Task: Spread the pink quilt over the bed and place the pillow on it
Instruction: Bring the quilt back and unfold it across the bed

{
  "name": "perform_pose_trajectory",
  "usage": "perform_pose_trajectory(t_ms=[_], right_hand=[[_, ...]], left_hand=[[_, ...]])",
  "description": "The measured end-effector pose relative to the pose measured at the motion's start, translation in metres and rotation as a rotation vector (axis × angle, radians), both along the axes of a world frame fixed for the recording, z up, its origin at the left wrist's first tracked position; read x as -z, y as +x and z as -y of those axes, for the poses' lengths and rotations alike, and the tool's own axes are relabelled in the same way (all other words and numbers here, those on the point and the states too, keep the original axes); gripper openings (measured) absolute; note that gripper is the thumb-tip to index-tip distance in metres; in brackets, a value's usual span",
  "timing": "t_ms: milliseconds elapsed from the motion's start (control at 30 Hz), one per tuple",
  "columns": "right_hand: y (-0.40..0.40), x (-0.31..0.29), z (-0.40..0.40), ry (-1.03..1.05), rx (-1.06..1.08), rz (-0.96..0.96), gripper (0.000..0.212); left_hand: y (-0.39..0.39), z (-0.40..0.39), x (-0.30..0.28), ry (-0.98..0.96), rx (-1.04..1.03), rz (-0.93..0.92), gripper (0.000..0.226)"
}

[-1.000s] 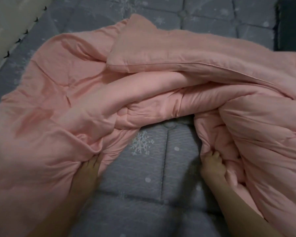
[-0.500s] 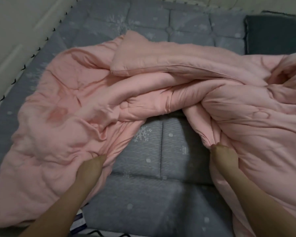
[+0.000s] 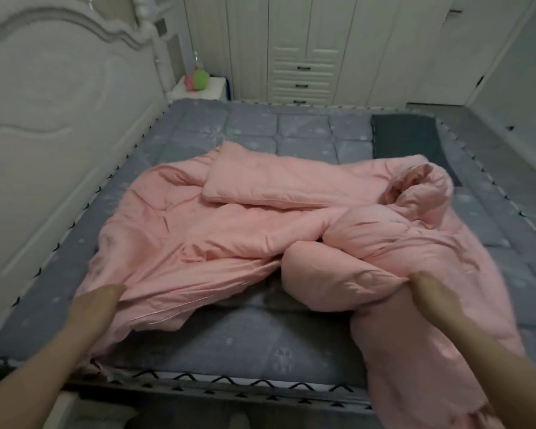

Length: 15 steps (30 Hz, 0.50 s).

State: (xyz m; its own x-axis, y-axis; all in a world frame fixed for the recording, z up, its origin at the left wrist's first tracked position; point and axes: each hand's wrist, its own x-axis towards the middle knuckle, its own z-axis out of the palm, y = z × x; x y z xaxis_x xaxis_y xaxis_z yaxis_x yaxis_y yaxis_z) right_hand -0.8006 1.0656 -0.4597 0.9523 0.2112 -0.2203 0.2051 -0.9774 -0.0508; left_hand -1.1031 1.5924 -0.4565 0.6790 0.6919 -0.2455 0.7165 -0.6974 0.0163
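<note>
The soft, padded pink quilt [image 3: 260,224] lies bunched across the middle of the bed [image 3: 245,342], whose grey quilted cover with pale snowflake figures shows bare at the far edge, along both side edges and in a patch at the near edge between the two arms. The left hand [image 3: 98,308] holds the quilt's thin hem at the near left of the bed; its grip is closed on the fabric, though the fingers are hidden under the cloth. The right hand [image 3: 427,292] grips a thick roll of the quilt at the near right, from which a length hangs down over the near edge.

From both grips the bulk of the quilt lies away from the person, toward the far edge, with a folded flap on top and a rumpled hood-like heap at the right. Its long axis runs roughly across the bed from left to right, so the coming move likely calls for both hands to lift and throw outward.

A dark grey flat pillow [image 3: 406,140] lies by the far right corner, nearer the right hand.

No brand, label or readable writing is visible.
</note>
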Motion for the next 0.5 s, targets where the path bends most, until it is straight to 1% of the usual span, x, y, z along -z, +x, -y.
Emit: perform_pose_trajectory(t_ms=[100,167,200,267,333,367,433,500], right_hand=[[-0.011,-0.019,0.041,0.116,0.180,0.055,0.040],[-0.012,-0.024,0.061,0.146,0.225,0.090,0.036],[-0.013,-0.023,0.067,0.127,0.216,0.065,0.033],[-0.018,-0.018,0.063,0.018,0.174,-0.066,0.034],[-0.026,-0.013,0.043,-0.105,0.117,-0.183,0.038],[-0.029,-0.005,0.031,-0.115,0.079,-0.223,0.040],[-0.039,0.012,0.005,-0.068,0.009,-0.262,0.041],[-0.052,0.028,-0.022,-0.027,-0.058,-0.273,0.038]], left_hand=[[-0.033,-0.019,-0.023,0.066,-0.050,0.010,0.037],[-0.042,-0.036,-0.025,0.083,-0.119,0.043,0.038],[-0.042,-0.041,-0.021,0.081,-0.147,0.046,0.039],[-0.037,-0.035,-0.007,0.091,-0.148,-0.006,0.039],[-0.027,-0.008,0.012,0.109,-0.066,-0.084,0.040],[-0.019,0.010,0.021,0.110,0.004,-0.119,0.040],[-0.003,0.044,0.044,0.087,0.143,-0.167,0.041],[0.011,0.072,0.073,0.037,0.255,-0.173,0.041]])
